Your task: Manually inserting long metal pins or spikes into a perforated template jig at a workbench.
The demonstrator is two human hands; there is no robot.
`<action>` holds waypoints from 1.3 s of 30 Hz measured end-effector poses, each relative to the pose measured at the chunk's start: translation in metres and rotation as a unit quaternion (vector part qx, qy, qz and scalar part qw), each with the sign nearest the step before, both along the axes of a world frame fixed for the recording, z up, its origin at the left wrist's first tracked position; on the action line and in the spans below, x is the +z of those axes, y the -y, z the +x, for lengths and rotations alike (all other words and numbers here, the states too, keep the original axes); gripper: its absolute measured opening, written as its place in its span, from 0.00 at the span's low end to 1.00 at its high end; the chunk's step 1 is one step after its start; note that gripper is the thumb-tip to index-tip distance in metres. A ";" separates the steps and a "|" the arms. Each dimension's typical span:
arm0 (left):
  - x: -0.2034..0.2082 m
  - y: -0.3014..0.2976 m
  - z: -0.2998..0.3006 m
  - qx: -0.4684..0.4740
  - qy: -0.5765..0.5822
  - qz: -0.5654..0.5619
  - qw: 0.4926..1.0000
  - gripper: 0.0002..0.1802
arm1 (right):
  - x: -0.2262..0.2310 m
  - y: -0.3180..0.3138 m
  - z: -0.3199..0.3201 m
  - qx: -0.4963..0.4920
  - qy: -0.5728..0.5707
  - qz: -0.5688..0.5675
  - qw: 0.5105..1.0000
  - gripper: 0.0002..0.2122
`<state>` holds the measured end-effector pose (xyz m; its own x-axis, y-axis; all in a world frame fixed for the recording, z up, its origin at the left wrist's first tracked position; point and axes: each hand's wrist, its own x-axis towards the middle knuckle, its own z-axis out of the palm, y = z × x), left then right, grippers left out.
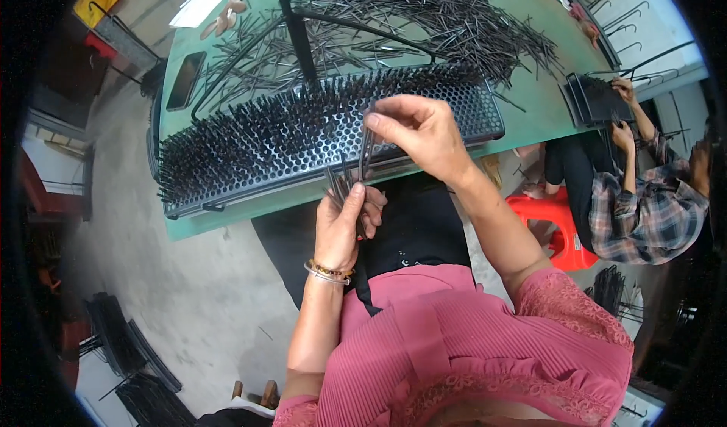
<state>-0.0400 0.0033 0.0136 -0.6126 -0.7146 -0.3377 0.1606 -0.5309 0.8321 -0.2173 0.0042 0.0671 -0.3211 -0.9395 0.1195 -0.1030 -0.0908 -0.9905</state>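
Observation:
My left hand [347, 218] is closed around a bundle of thin black sticks [338, 178], held upright just in front of the rack's near edge. Thumb and fingers of my right hand [420, 131] pinch one or more dark sticks [367, 150] above the left hand; how many I cannot tell. Beyond both hands lies a long black perforated rack [485, 120] with rows of round holes. Black sticks [250, 135] stand upright in many of its holes, densest toward the left and back. Bare holes show along the front and right.
A big heap of loose black sticks [454, 10] covers the back of the green table [538, 120]. A black frame post [301, 44] rises behind the rack. A phone [186, 81] lies at left. On the right, a person in a plaid shirt [644, 215] works near a red stool [556, 230].

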 end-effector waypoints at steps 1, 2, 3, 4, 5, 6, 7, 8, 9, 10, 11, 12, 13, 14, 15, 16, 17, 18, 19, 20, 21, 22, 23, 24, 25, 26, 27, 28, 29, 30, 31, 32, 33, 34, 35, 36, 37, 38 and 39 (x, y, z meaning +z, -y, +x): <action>0.000 0.002 -0.003 0.009 -0.003 0.033 0.999 0.16 | 0.002 0.003 -0.004 0.016 0.016 0.008 1.000 0.09; 0.000 0.001 -0.004 0.007 -0.001 0.033 0.999 0.16 | -0.003 0.008 -0.006 0.025 0.058 -0.001 0.998 0.09; -0.001 0.001 -0.006 0.013 0.021 0.000 1.000 0.16 | -0.005 0.009 -0.009 0.034 0.049 0.016 0.998 0.09; -0.001 0.000 -0.008 0.019 0.043 -0.032 0.998 0.16 | -0.007 0.010 -0.010 0.043 0.039 0.032 0.998 0.08; 0.000 -0.002 -0.009 0.028 0.023 -0.020 0.999 0.16 | -0.008 0.010 -0.012 0.068 0.004 0.055 0.996 0.08; -0.001 -0.003 -0.008 0.028 0.025 -0.019 0.999 0.16 | -0.010 0.009 -0.012 0.082 0.005 0.064 0.995 0.09; -0.003 -0.004 -0.007 0.015 0.022 -0.004 1.000 0.16 | -0.013 0.008 -0.011 0.096 0.005 0.073 0.993 0.09; -0.005 -0.005 -0.006 0.003 0.020 0.011 1.000 0.16 | -0.015 0.006 -0.010 0.105 -0.007 0.087 0.991 0.10; -0.003 -0.008 -0.007 0.026 0.003 0.032 0.999 0.16 | -0.017 0.005 -0.008 0.111 0.002 0.099 0.989 0.10; -0.004 -0.009 -0.006 0.026 0.005 0.033 0.999 0.16 | -0.019 0.004 -0.006 0.116 0.012 0.111 0.987 0.10; -0.005 -0.010 -0.005 0.030 0.006 0.036 0.999 0.16 | -0.019 0.003 -0.005 0.117 0.010 0.105 0.987 0.10; -0.005 -0.010 -0.005 0.034 0.006 0.037 0.999 0.15 | -0.020 0.004 -0.006 0.117 0.011 0.106 0.987 0.10; -0.005 -0.009 -0.005 0.034 0.006 0.038 0.999 0.15 | -0.020 0.005 -0.007 0.107 0.015 0.112 0.988 0.09; -0.005 -0.008 -0.005 0.044 0.002 0.055 0.997 0.15 | -0.020 0.005 -0.009 0.096 0.020 0.118 0.988 0.09; -0.005 -0.007 -0.005 0.054 -0.003 0.073 0.996 0.15 | -0.019 0.007 -0.010 0.091 0.034 0.079 0.992 0.08; -0.006 -0.006 -0.006 0.054 -0.002 0.073 0.996 0.15 | -0.015 0.008 -0.011 0.069 0.040 0.027 0.996 0.08; -0.006 -0.005 -0.006 0.059 -0.008 0.070 0.996 0.14 | -0.010 0.010 -0.012 0.045 0.046 -0.025 0.998 0.07; -0.006 -0.005 -0.006 0.062 -0.013 0.068 0.996 0.14 | -0.007 0.013 -0.014 0.025 0.019 -0.043 0.999 0.08; -0.006 -0.005 -0.006 0.059 -0.011 0.068 0.996 0.14 | -0.005 0.018 -0.016 0.017 -0.036 -0.080 0.996 0.08; -0.005 -0.005 -0.006 0.047 -0.018 0.068 0.996 0.14 | -0.003 0.022 -0.017 0.009 -0.091 -0.116 0.989 0.08; -0.004 -0.005 -0.006 0.033 -0.024 0.069 0.997 0.14 | 0.002 0.027 -0.016 0.014 -0.125 -0.125 0.984 0.08; -0.004 -0.005 -0.007 0.027 -0.020 0.069 0.997 0.14 | 0.004 0.032 -0.016 0.021 -0.172 -0.134 0.976 0.07; -0.004 -0.006 -0.007 0.026 -0.015 0.070 0.997 0.15 | 0.000 0.038 -0.015 0.025 -0.178 -0.159 0.971 0.07; -0.004 -0.006 -0.007 0.025 -0.011 0.070 0.997 0.16 | -0.004 0.044 -0.016 0.040 -0.193 -0.159 0.967 0.07; -0.005 -0.006 -0.007 0.021 -0.007 0.069 0.997 0.16 | -0.007 0.047 -0.016 0.048 -0.213 -0.166 0.962 0.07; -0.005 -0.006 -0.007 0.021 -0.002 0.068 0.997 0.17 | -0.009 0.049 -0.017 0.056 -0.233 -0.172 0.956 0.07; -0.005 -0.007 -0.007 0.023 0.004 0.068 0.997 0.18 | -0.011 0.052 -0.018 0.070 -0.237 -0.192 0.950 0.07; -0.006 -0.007 -0.008 0.021 0.007 0.067 0.997 0.18 | -0.013 0.054 -0.018 0.084 -0.233 -0.195 0.949 0.07; -0.006 -0.007 -0.008 0.021 0.005 0.067 0.997 0.19 | -0.015 0.055 -0.018 0.098 -0.229 -0.197 0.948 0.07; -0.006 -0.006 -0.008 0.022 0.003 0.067 0.998 0.20 | -0.018 0.057 -0.016 0.086 -0.227 -0.209 0.947 0.07; -0.006 -0.006 -0.008 0.022 0.005 0.066 0.998 0.20 | -0.021 0.057 -0.015 0.085 -0.225 -0.210 0.948 0.07; -0.005 -0.006 -0.008 0.029 0.008 0.069 0.997 0.20 | -0.024 0.056 -0.013 0.065 -0.224 -0.200 0.952 0.07; -0.005 -0.006 -0.009 0.034 0.010 0.071 0.997 0.20 | -0.026 0.056 -0.013 0.045 -0.224 -0.189 0.955 0.08; -0.005 -0.005 -0.009 0.034 0.011 0.071 0.997 0.20 | -0.029 0.056 -0.013 0.022 -0.243 -0.202 0.949 0.07; -0.006 -0.004 -0.008 0.034 0.009 0.071 0.997 0.21 | -0.031 0.056 -0.012 0.022 -0.243 -0.202 0.949 0.07; -0.006 -0.004 -0.007 0.035 0.009 0.071 0.997 0.21 | -0.033 0.054 -0.010 0.000 -0.250 -0.205 0.946 0.07; -0.007 -0.004 -0.006 0.036 0.008 0.072 0.997 0.21 | -0.034 0.053 -0.008 -0.023 -0.257 -0.208 0.944 0.07; -0.007 -0.004 -0.005 0.034 0.011 0.069 0.997 0.21 | -0.038 0.053 -0.007 -0.039 -0.267 -0.220 0.937 0.07; -0.007 -0.004 -0.004 0.032 0.012 0.065 0.997 0.21 | -0.037 0.052 -0.005 -0.031 -0.280 -0.221 0.934 0.07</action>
